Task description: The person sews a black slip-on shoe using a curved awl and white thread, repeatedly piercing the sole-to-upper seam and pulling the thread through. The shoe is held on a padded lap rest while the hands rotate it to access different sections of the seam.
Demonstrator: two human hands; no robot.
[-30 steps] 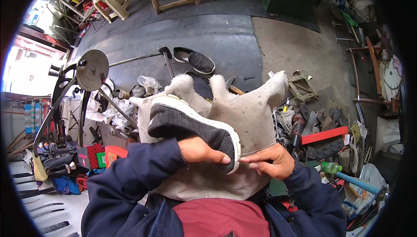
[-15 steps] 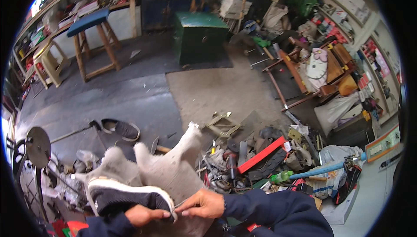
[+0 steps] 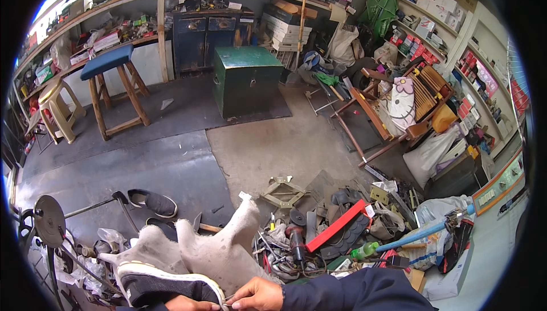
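Observation:
A dark shoe [image 3: 162, 286] with a white sole lies on its side low in the picture, across a greyish hide-like sheet [image 3: 219, 241] that covers my lap. My left hand [image 3: 191, 303] is closed round the shoe's right end, its lower part cut off by the picture edge. Beside it, my right hand [image 3: 257, 295] pinches with thumb and forefinger at the sole's edge. Something thin may be between those fingertips, too small to make out. Another dark shoe [image 3: 152, 203] rests on the floor ahead, and a hammer [image 3: 206, 226] lies just beyond the sheet.
Right of the sheet is a pile of tools with a red bar [image 3: 337, 225], a power tool [image 3: 296, 237] and a green bottle [image 3: 364, 250]. A metal disc on a stand [image 3: 50, 221] rises at left. Farther off are a green chest [image 3: 248, 86], a blue-topped stool [image 3: 108, 63] and a wooden chair [image 3: 393, 106].
The view has tilted upward, so the shoe and both hands sit lower in the picture. Both hands stay at the same end of the shoe.

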